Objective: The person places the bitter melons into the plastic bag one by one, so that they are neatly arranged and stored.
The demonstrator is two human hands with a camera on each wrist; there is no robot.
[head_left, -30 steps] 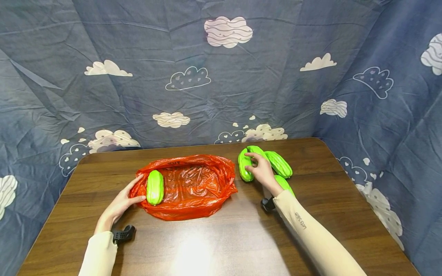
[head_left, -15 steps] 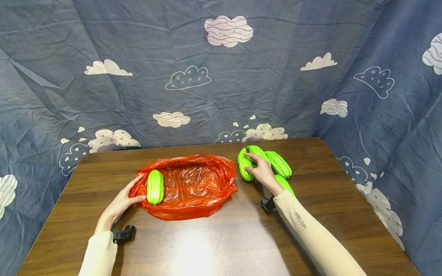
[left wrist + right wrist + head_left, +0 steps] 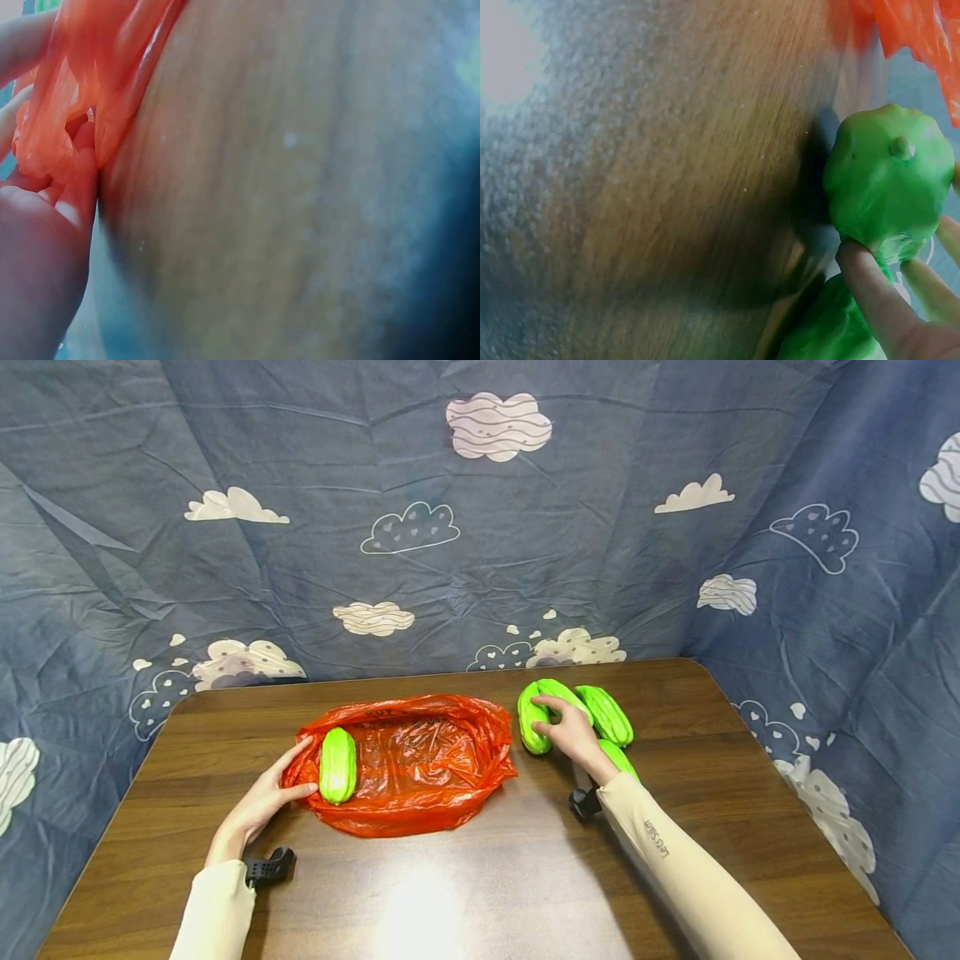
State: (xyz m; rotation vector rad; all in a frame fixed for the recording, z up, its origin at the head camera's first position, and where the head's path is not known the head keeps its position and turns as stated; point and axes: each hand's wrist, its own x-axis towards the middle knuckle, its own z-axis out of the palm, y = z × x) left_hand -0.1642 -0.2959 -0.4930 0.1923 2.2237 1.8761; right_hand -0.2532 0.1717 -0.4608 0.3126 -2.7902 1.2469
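Note:
On the table lies a red plastic bag point(image 3: 431, 818), its mouth spread wide. A green ribbed gourd point(image 3: 337, 767) sits inside at its left end. My left hand point(image 3: 253, 806) holds that end, and thin plastic point(image 3: 124, 64) hangs over and between its fingers in the left wrist view. My right hand point(image 3: 576, 737) grips the leftmost loose gourd point(image 3: 528, 722), thumb near, fingers on the far side. In the right wrist view this gourd point(image 3: 889, 176) shows its stem nub, the thumb pressed against its edge. A second gourd point(image 3: 561, 695) leans close behind.
Two more gourds point(image 3: 606, 717) lie to the right, the nearer one point(image 3: 619, 758) partly hidden by the right forearm. The brown wooden table point(image 3: 360, 893) stretches in front of the bag. A blue cloud-print curtain point(image 3: 420, 460) hangs behind and beside it.
The gourd behind my right hand has shifted slightly nearer, and a gap shows between it and the one to its right. Both hands stay almost where they were.

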